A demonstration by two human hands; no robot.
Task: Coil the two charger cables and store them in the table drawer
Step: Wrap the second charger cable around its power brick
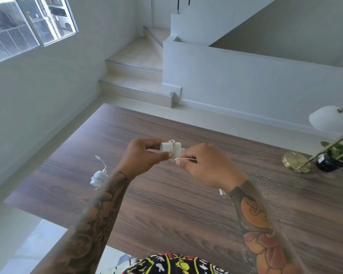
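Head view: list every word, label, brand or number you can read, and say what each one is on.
None can be read.
Pot label: pale patch, too blurred.
Shirt: bright printed shapes, no clear letters.
Charger in hand and wound charger on the table: plain white, no markings visible.

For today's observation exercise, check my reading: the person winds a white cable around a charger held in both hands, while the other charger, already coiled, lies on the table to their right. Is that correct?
One detail is wrong. The head view shows the already coiled charger lying on the table to the person's left, beside the left forearm, not to their right. The rest holds: the left hand and right hand hold the other charger while its white cable is wound.
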